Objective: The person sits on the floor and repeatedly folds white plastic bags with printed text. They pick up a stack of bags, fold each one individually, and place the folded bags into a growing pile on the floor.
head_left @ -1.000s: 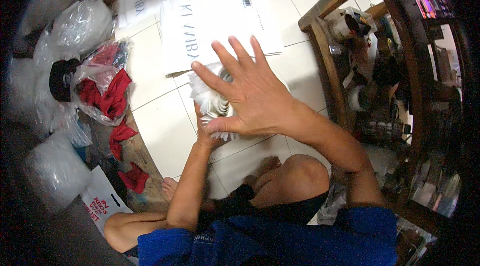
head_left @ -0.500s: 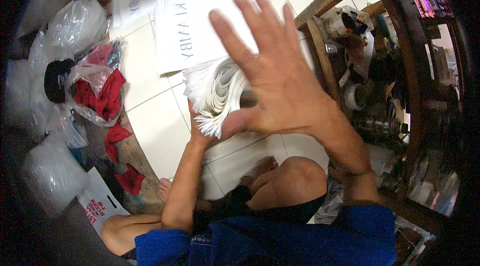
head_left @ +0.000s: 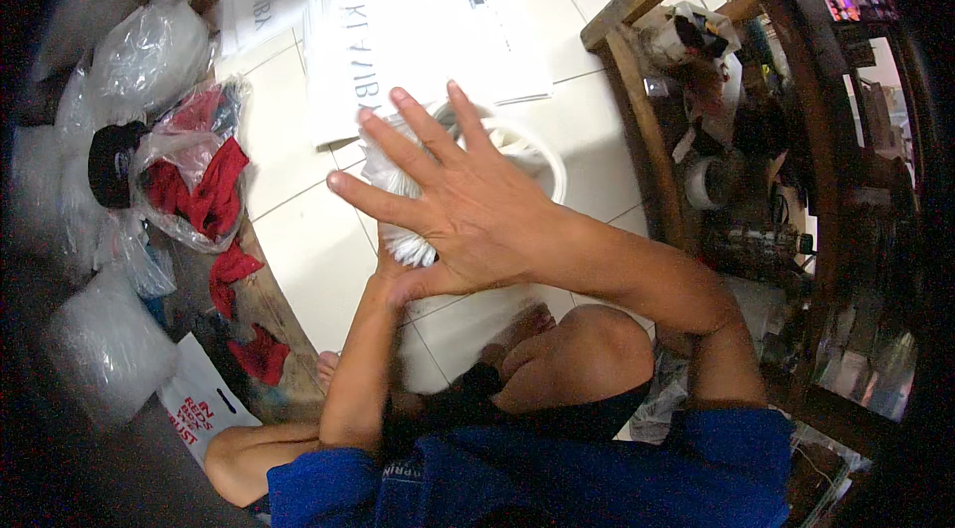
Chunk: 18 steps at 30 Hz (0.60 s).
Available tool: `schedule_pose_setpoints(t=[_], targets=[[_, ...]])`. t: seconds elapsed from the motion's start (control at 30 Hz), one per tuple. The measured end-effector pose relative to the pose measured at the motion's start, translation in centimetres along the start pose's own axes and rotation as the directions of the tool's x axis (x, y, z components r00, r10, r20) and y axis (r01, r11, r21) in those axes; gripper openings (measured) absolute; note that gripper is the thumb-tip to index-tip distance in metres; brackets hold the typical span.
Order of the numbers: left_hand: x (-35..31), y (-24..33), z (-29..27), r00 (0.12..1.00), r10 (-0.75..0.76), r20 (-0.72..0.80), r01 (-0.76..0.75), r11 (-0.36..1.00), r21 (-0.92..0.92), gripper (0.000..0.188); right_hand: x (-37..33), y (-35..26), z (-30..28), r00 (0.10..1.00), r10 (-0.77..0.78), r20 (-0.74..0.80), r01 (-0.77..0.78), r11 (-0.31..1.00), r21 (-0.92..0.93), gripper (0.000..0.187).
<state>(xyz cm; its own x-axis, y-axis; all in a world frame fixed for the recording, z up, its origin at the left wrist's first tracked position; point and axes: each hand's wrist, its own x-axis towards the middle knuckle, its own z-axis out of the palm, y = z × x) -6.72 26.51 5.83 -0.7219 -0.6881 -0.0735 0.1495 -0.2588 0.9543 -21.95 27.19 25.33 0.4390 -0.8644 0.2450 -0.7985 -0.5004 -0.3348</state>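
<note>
A thick bundle of thin white sheets (head_left: 410,247) is held up above the tiled floor, bent over into a curl. Its layered edges fan out on the left, and a rounded loop shows on the right. My left hand (head_left: 392,265) grips the bundle from its lower left side; most of those fingers are hidden behind it and my other hand. Spread wide, my right hand (head_left: 468,195) passes over the front of the bundle, its back toward me and its thumb near my left wrist. Whether its palm touches the sheets cannot be seen.
Flat stacks of printed white sheets (head_left: 428,51) lie ahead on the tiles. Left are clear plastic bags (head_left: 149,51), red cloth (head_left: 204,195), a black cap (head_left: 114,160) and a white bag with a handle slot (head_left: 204,394). A cluttered wooden shelf (head_left: 637,100) stands right.
My right hand has swept left and down across the bundle, fingers still spread. The bundle's curl now shows as a wider loop on the right. My left hand stays nearly in place.
</note>
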Motion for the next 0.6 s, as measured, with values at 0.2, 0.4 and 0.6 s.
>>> schedule_pose_setpoints(t=[0.2, 0.4, 0.6], targets=[[1.7, 0.7, 0.6, 0.959, 0.161, -0.235, -0.166, 0.986, -0.002, 0.097, 0.8, 2.9, -0.7, 0.99, 0.129, 0.051, -0.117, 0.976, -0.184, 0.105], [1.0, -1.6, -0.4, 0.906, 0.36, -0.223, -0.232, 0.862, 0.451, 0.1, 0.5, 3.8, -1.2, 0.982, 0.172, -0.078, -0.186, 0.952, -0.244, 0.102], [0.0, -2.1, -2.0, 0.921, 0.345, -0.181, -0.131, 0.712, 0.69, 0.091, -5.6, 4.9, -3.3, 0.774, 0.357, -0.523, -0.222, 0.927, 0.303, 0.115]])
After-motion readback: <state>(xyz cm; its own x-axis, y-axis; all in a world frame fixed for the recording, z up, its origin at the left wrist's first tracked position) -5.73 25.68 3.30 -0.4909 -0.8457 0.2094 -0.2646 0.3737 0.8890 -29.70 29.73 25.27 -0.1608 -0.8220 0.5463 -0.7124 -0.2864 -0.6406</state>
